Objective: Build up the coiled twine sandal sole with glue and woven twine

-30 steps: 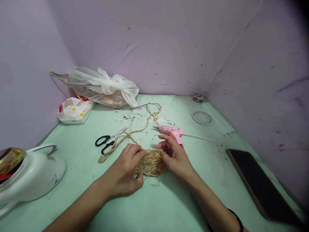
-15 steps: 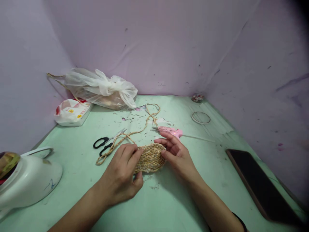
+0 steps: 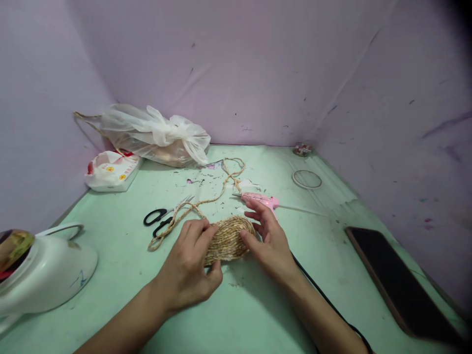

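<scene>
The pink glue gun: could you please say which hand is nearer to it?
Right. The right hand is just on the near side of the pink glue gun, overlapping it in view; the left hand is farther off, to its left, holding the coiled rope piece.

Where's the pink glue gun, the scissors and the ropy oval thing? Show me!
Pink glue gun (image 3: pixel 255 198): head view, on its pink body.
Scissors (image 3: pixel 163 212): head view, on the upper black handle.
Ropy oval thing (image 3: pixel 229 238): head view, on the middle of its rope rows.

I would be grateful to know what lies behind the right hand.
Behind the right hand is the pink glue gun; its nozzle and upper body show, but the fingers cover some of its lower part.
</scene>
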Demonstrator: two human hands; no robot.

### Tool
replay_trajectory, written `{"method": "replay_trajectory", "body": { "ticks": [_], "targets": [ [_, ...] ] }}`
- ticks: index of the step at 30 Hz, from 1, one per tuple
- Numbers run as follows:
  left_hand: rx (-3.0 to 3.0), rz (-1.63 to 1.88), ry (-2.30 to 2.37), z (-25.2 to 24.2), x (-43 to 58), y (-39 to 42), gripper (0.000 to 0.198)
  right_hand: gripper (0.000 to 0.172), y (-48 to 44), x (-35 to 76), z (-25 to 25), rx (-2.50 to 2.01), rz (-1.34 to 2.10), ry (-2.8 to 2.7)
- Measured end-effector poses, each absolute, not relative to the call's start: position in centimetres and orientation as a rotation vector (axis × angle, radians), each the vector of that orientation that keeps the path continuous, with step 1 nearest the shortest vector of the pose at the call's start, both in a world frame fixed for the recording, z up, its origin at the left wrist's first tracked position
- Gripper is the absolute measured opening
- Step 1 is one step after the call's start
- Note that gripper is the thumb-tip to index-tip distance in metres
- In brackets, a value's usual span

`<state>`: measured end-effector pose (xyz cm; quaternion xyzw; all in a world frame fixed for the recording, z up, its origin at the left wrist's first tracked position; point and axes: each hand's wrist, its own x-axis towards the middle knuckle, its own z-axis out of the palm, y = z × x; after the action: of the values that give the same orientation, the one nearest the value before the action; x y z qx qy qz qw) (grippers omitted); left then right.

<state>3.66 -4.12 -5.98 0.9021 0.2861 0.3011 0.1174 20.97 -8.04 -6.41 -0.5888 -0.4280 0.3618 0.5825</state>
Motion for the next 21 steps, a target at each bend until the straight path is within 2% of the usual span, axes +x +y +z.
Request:
{"method": "replay_trajectory", "body": {
  "ticks": [4,8,11,13,14,17,19,21],
  "targets": [
    [2.592,1.110,0.919,-6.2,3.8,-4.8,0.055,0.062,-8.4,20.3,-6.3,-1.190,1.052,-0.791],
    [2.577,1.013,0.805,-6.5,4.0,-5.3,0.053,0.050,-8.6,20.0,-6.7,-1.104,1.233,-0.627],
    [2.566,1.096,0.896,-6.0,3.3,-4.1,0.038,0.043,-8.5,20.1,-7.1,-1.130,1.203,-0.496],
    [2.530,1.105,1.235,-5.2,2.3,-2.6,0.024,0.042,-8.4,20.2,-7.1,-1.137,1.192,-0.471],
    [2.507,0.941,1.449,-4.7,1.7,-1.8,0.023,0.041,-8.4,20.3,-7.1,-1.136,1.191,-0.475],
    [2.442,0.164,1.874,-3.8,0.1,0.5,0.028,0.041,-8.4,20.4,-6.9,-1.133,1.196,-0.468],
    [2.394,-0.075,1.949,-3.6,-0.6,1.4,0.030,0.043,-8.4,20.5,-6.8,-1.149,1.182,-0.452],
    [2.372,-0.138,1.954,-3.6,-0.8,1.9,0.032,0.044,-8.4,20.5,-6.7,-1.159,1.153,-0.451]
  ]
}}
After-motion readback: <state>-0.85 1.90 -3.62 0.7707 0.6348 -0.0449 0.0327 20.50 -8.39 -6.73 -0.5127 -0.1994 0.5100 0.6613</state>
